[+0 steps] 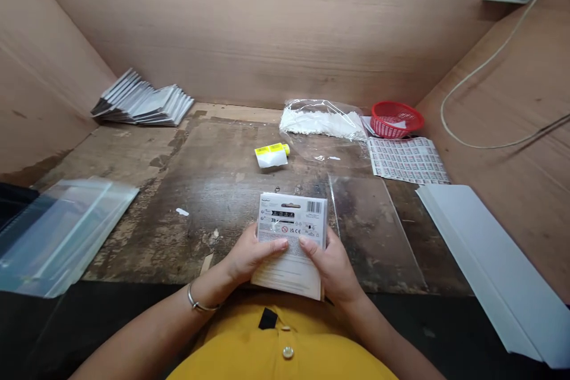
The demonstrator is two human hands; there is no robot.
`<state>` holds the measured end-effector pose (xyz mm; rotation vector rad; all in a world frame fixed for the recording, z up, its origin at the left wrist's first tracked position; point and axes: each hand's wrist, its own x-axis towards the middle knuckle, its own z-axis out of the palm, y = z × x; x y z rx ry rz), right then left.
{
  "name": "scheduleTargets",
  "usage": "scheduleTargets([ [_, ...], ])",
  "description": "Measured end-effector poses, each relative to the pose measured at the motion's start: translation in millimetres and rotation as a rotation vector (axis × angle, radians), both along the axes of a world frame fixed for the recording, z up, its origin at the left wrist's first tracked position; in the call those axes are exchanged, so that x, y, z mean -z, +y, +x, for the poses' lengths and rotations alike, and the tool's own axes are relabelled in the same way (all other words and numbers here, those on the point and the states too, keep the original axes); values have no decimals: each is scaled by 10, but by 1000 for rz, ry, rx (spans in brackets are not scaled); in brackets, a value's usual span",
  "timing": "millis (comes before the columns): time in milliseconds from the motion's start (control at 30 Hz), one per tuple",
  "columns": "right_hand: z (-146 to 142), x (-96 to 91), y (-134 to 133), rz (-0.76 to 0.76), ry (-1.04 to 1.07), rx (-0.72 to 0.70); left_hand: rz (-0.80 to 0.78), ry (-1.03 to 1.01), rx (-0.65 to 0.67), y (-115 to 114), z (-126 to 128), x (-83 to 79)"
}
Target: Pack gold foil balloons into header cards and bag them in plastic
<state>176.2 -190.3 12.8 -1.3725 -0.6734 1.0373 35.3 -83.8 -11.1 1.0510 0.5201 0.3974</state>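
Note:
Both my hands grip a white printed card package (291, 219) with a barcode at its top right, holding it up over the table's front edge. My left hand (253, 252) presses its thumb across the package's printed back. My right hand (328, 264) holds the opposite side, with its thumb lying on the card. The lower part of the package is partly hidden by my fingers. A metal bangle (200, 300) circles my left wrist.
A worn wooden table (214, 202) holds a yellow-and-white tube (272, 155), a clear bag of white material (320, 122), a red basket (395, 120), a label sheet (407, 160), stacked packets (142, 101), clear sleeves (66, 234), a clear plastic sheet (374, 231) and a white board (494, 261).

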Motion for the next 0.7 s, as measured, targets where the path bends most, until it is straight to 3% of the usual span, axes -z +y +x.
scheduleTargets([
  [100,3,56,-55,10,301,-18,-28,-9,53,-58,57,-15],
  [267,218,49,-253,2,269,128,144,71,116,-50,234,-112],
  [367,600,-76,-503,7,181,418,497,115,76,55,503,-179],
  [433,889,-215,-708,86,36,731,872,129,54,88,771,-181],
  [500,1111,-373,-902,215,-127,915,1238,74,163,50,1081,-136],
  [600,1223,-572,-1124,274,-246,992,1543,-8,436,-121,1502,-2],
  [700,1159,-673,-1269,226,-258,982,1617,46,481,-306,1726,139],
])
